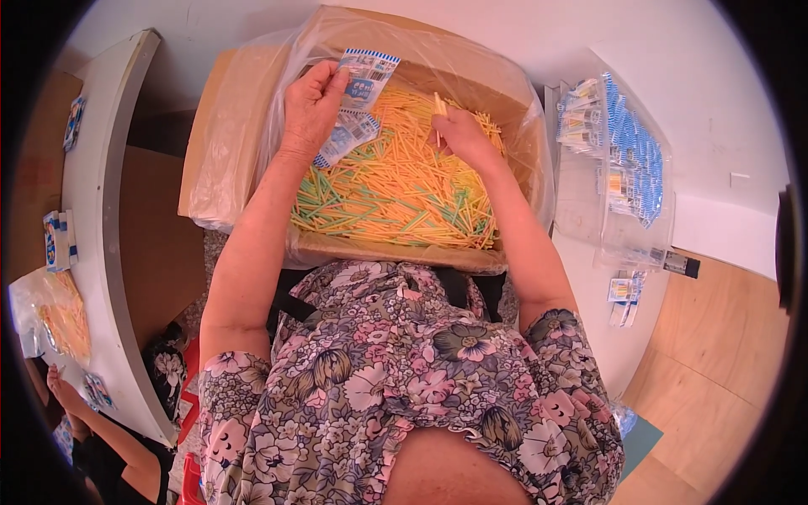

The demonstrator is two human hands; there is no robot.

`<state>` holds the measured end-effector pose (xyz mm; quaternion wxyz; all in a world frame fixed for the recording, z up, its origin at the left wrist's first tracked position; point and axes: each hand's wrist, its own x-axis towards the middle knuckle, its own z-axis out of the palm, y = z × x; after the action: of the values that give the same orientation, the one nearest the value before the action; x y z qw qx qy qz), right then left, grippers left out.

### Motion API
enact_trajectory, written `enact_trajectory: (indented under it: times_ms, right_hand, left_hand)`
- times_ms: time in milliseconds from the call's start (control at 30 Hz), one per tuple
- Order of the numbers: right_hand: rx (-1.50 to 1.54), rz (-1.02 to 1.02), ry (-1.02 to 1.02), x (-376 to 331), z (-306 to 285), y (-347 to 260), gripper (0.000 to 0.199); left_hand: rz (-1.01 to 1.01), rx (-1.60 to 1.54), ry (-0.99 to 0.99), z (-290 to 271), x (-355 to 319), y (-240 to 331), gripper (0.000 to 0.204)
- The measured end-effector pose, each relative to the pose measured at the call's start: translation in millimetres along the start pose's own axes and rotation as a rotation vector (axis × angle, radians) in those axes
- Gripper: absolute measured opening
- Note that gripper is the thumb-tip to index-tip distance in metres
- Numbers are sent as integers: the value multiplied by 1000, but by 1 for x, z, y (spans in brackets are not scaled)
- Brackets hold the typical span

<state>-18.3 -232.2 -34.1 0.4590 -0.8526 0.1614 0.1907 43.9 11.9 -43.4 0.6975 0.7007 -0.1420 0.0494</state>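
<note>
A cardboard box [240, 151] lined with clear plastic holds a thick layer of thin yellow, orange and green sticks [396, 185]. Over its far left part, my left hand [311, 105] pinches the edge of a small blue-and-white printed packet [362, 84]. Just below it, a second similar packet [348, 135] hangs or lies over the sticks; I cannot tell whether the same hand holds it. My right hand [465, 139] is above the right side of the box, closed round a few sticks [438, 107] that point upward. Their lower ends are partly hidden by the fingers.
At the right, a clear plastic tray [593, 223] holds many blue-and-white packets [631, 151], with more packets [624, 295] nearer me. On the left table [114, 227] lie a bag of orange sticks [63, 316] and small packs [59, 240]. Another person's hand [63, 391] is at lower left.
</note>
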Motion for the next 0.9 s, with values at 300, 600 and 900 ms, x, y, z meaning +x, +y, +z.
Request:
enact_trajectory:
  times_ms: [300,600,900]
  right_hand:
    - [991,98,2,35,4,2,13]
    - [1061,-261,30,-38,3,-22,22]
    - [1099,-452,268,-80,-3,-30,23]
  left_hand:
    - [-225,-260,-313,5,-4,16,14]
    - [-247,-129,-523,11,-19,14,16]
    - [-341,2,-685,33,-25,44,17]
